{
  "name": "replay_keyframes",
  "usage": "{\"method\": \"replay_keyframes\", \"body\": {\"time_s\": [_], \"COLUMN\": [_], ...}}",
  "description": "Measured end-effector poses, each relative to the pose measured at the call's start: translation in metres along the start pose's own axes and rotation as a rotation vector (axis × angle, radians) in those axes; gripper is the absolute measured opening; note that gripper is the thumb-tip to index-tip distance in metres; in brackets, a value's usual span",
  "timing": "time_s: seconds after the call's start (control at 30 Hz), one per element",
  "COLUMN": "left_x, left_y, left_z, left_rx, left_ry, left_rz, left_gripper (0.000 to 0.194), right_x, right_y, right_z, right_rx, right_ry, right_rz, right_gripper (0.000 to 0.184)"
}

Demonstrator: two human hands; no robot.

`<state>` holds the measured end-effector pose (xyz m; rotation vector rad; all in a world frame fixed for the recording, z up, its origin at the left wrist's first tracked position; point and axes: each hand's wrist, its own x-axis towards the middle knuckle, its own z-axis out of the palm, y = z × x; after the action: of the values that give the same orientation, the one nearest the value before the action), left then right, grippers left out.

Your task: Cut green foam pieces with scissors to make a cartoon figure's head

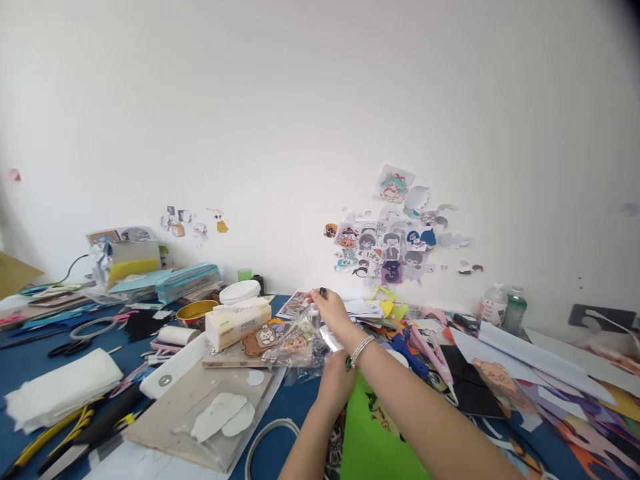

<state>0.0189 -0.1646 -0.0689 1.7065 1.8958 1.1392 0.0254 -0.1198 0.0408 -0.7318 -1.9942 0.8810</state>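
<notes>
My right hand, with a silver bracelet on its wrist, reaches across my left arm. Its fingers pinch the top of a clear plastic bag that has small printed cutouts inside. A small dark item shows at those fingers. My left hand is closed lower down, just right of the bag; a small green and dark piece shows by it, and its fingertips are hidden. Below my hands lies a bright green sheet with a printed figure. Left of the bag is a brown bear cutout on a board.
Left of my hands are a tissue pack, a cardboard sheet with a bagged white cutout, and folded tissues. A roll of tape lies in front. Rightward are a pink glue gun, papers and two bottles.
</notes>
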Motion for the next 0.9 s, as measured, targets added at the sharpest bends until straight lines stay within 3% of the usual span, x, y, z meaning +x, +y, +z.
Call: {"method": "replay_keyframes", "body": {"time_s": [0.07,0.3,0.43,0.57,0.77,0.9], "left_x": [0.001,0.003,0.002,0.002,0.006,0.006], "left_y": [0.0,0.001,-0.001,-0.001,0.003,0.009], "left_z": [0.0,-0.002,-0.002,-0.003,-0.005,-0.009], "left_rx": [-0.029,-0.153,-0.254,-0.388,-0.719,-1.002], "left_ry": [0.033,0.134,0.203,0.263,0.259,0.23], "left_rz": [0.02,-0.049,-0.052,-0.042,-0.019,-0.044], "left_gripper": [0.024,0.046,0.049,0.049,0.048,0.053], "right_x": [0.001,0.0,0.003,0.004,-0.007,-0.041], "right_y": [-0.003,-0.004,0.004,0.005,0.004,0.015], "right_z": [-0.009,-0.039,-0.041,-0.047,-0.083,-0.095], "right_rx": [-0.067,-0.371,-0.454,-0.427,-0.335,-0.339], "right_ry": [-0.046,-0.103,-0.167,-0.163,0.051,-0.002], "right_rz": [-0.078,-0.252,-0.238,-0.197,-0.159,-0.142], "right_gripper": [0.03,0.026,0.031,0.051,0.04,0.028]}}
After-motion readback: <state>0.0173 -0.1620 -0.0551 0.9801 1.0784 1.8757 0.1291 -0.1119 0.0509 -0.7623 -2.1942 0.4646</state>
